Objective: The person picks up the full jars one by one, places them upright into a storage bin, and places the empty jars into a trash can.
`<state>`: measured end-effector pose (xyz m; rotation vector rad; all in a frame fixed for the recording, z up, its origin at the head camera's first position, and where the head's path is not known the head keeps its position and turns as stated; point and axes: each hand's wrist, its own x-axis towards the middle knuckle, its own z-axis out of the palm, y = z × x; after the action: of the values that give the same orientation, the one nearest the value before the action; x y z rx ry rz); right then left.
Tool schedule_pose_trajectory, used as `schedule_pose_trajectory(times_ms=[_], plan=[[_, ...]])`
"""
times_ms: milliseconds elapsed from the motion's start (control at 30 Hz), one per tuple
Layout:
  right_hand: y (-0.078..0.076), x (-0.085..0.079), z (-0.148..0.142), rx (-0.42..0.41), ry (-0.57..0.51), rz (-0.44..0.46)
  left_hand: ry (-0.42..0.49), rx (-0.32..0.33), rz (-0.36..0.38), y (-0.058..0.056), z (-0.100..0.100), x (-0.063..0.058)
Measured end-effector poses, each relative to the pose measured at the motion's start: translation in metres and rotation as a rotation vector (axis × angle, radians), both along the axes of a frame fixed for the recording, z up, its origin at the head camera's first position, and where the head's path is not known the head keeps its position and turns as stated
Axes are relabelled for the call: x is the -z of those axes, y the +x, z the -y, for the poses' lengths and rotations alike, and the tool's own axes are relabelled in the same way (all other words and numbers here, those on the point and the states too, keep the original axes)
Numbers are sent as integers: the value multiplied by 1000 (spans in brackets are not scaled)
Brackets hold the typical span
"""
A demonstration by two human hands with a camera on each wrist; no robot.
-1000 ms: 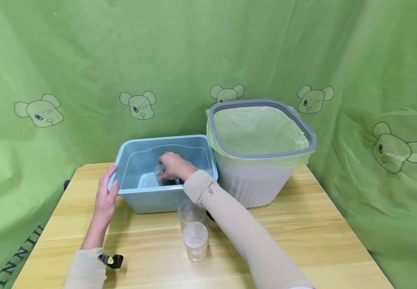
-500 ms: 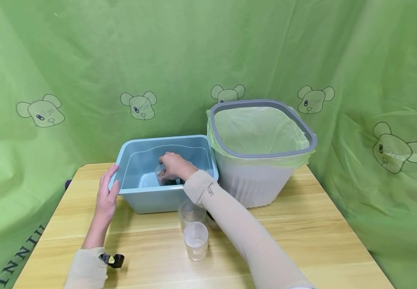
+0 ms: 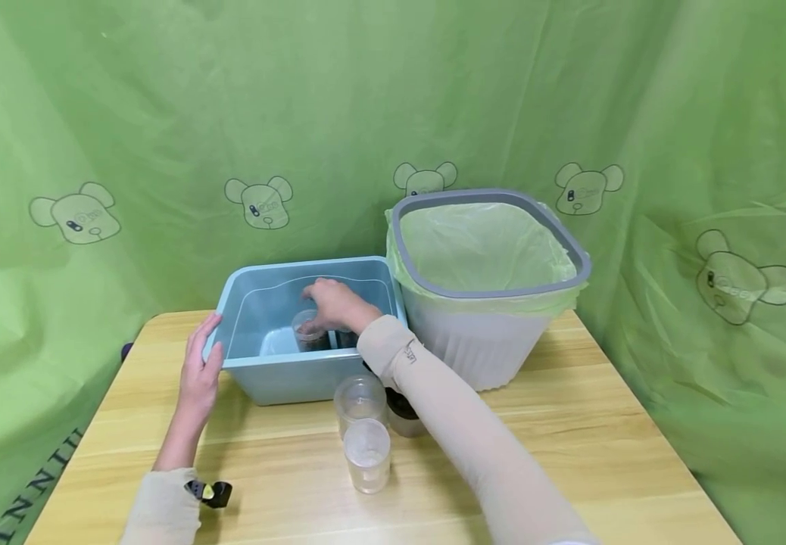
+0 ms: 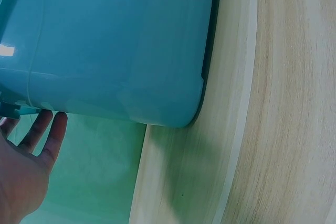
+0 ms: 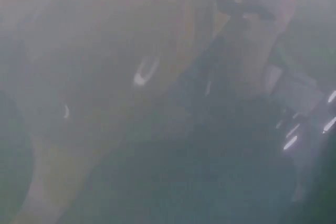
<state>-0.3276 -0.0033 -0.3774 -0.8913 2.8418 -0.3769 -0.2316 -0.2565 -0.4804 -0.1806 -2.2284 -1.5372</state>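
Green curtain [image 3: 338,91] printed with cartoon animal faces [image 3: 265,206]; pale wood-grain table [image 3: 570,446].

beige sleeves [image 3: 471,439] | right: dark lettering [image 3: 410,353] | left: black, yellow-marked wrist device [image 3: 209,493]

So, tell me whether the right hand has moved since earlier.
Yes, the right hand shifted right and slightly up in the head view, judged against the blue basin.

**Light Blue Against Green, Over Yellowish Wood Grain**

The tub [image 3: 284,381] is light blue; the cup [image 3: 312,343] inside is clear with dark contents. The bin [image 3: 471,344] is whitish and ribbed, its rim [image 3: 485,196] grey, its liner [image 3: 485,246] pale green. Outlines of 5 round-eared animal heads pattern the green curtain [image 3: 338,98]. The tabletop [image 3: 556,469] has yellowish grain; the sleeves [image 3: 481,450] are beige.
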Motion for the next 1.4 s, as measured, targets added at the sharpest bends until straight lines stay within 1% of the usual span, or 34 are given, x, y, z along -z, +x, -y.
schedule_pose_trajectory(times_ms=[167, 300, 400, 567, 667, 767, 900, 1033, 1233, 1400], plan=[[10, -14, -7, 5, -30, -2, 1, 1, 8, 0, 1, 0], [27, -23, -15, -24, -61, -41, 3, -2, 12, 1, 1, -1], [44, -27, -24, -57, -56, -122, 4, -2, 14, 1, 0, -1], [72, -23, -44, -117, -49, -313, 2, 0, 16, 2, 1, 0], [87, -16, -60, -170, -109, -406, 4, -1, 15, 2, 1, 0], [97, -8, -77, -201, -181, -483, 9, 2, 16, 2, 1, 0], [103, 5, -98, -204, -253, -526, 12, -3, 14, 0, 1, 0], [102, 18, -112, -233, -310, -548, 10, -15, 5, 0, 2, 1], [98, 32, -121, -282, -416, -574, 5, -18, 5, 0, 1, 2], [96, 36, -121, -280, -434, -577, 10, -34, -11, -1, -1, 3]])
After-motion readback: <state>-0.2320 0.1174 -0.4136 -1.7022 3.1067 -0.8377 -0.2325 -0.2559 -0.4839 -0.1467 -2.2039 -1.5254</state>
